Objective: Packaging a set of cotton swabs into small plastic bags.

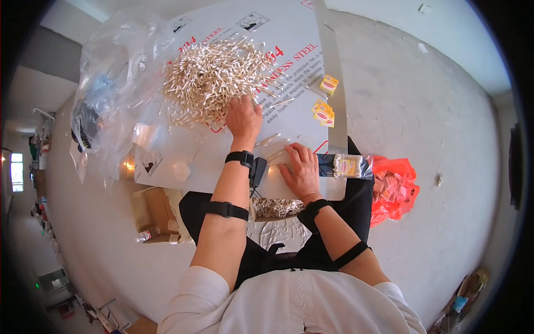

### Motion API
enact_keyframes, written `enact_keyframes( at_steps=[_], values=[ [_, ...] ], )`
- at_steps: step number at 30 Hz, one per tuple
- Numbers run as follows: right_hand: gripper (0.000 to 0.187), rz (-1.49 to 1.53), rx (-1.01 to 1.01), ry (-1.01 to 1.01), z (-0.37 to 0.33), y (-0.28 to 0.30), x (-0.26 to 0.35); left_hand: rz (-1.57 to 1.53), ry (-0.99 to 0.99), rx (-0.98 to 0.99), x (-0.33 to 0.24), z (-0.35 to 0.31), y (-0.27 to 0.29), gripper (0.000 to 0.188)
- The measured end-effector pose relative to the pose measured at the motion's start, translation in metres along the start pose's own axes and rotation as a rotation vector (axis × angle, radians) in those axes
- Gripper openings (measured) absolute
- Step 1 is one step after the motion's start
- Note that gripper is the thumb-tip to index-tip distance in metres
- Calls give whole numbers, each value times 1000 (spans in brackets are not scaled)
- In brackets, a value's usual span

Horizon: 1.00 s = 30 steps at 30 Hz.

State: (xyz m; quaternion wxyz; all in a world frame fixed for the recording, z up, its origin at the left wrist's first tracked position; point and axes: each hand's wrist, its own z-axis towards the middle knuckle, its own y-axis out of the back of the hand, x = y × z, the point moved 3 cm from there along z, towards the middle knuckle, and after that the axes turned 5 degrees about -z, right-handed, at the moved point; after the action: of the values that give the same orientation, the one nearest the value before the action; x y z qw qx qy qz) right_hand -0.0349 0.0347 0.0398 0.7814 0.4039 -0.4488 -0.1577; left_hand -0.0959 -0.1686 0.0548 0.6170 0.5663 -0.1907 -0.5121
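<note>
A large heap of cotton swabs [214,78] lies on the film-covered metal sheet [194,147] of the table. My left hand [243,118] reaches into its near edge, fingers curled down and closed on swabs there; the fingertips are partly hidden. Closer to me, my right hand [303,171] rests on the sheet with thumb and fingers apart, holding nothing that I can see. A few loose swabs [272,140] lie between the two hands. Just right of my right hand is a clear bag packed with cotton swabs [347,166], at the table's edge.
Small yellow packets [324,113] and a yellow box [329,84] lie along the right edge. Crumpled clear plastic [125,72] covers the left side. Below are a box of swabs [276,208], an open cardboard box [153,209] and a red bag of packets [409,170].
</note>
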Motion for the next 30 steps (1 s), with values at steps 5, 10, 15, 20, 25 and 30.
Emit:
enact_keyframes(
  at_steps=[5,10,15,20,25,30],
  values=[
    [50,-23,-25,23,2,0,1,-6,-15,30,6,-25,-2,17],
    [48,-40,-23,26,3,0,1,-40,-178,70,3,-63,9,13],
    [46,-13,-32,7,1,-3,-1,-161,-550,308,-5,-79,24,11],
    [41,24,-46,-17,-1,0,-2,-284,-457,197,-7,-69,34,21],
    [31,80,-79,-53,-3,-4,-7,-208,-123,76,-14,-86,13,33],
    [26,525,-208,-451,3,-4,-22,-227,-213,24,-22,-112,6,29]
  ],
)
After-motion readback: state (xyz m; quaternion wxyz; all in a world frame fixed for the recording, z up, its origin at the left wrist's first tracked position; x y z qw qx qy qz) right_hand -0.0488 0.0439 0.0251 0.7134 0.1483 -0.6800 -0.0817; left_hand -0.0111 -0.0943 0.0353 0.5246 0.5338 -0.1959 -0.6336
